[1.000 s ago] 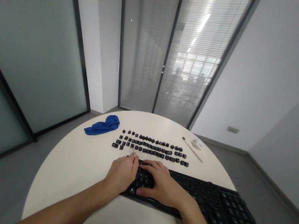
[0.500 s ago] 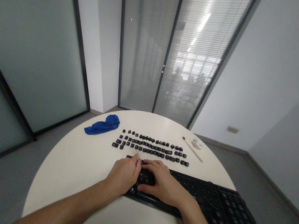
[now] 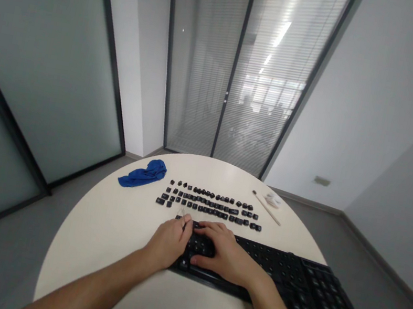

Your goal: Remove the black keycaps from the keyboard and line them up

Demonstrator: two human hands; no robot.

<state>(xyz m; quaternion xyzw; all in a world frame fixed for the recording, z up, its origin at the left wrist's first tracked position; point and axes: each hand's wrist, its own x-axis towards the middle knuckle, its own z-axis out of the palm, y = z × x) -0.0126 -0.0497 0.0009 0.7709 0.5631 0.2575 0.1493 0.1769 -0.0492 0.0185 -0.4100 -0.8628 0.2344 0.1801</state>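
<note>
A black keyboard (image 3: 288, 281) lies slanted across the table's near right side. At its left end, my left hand (image 3: 169, 241) is closed, thumb and fingers pinching a thin wire keycap puller (image 3: 182, 212) whose pale prongs point up and away; its grip is hidden by the fingers. My right hand (image 3: 227, 254) lies over the keyboard's left part, fingers stretched toward the far edge and thumb apart from them, touching the keys. Just beyond the keyboard, loose black keycaps (image 3: 213, 205) stand in several rows.
A crumpled blue cloth (image 3: 144, 174) is at the table's far left. A thin brush (image 3: 267, 208) and a small white bundle (image 3: 273, 200) lie at the far right. The round white table (image 3: 95, 241) has a curved edge; the keyboard's right end reaches past it.
My left hand has shifted slightly left and toward me, and the wire prongs have swung left. My right hand stays on the keyboard. The view has tilted a little.
</note>
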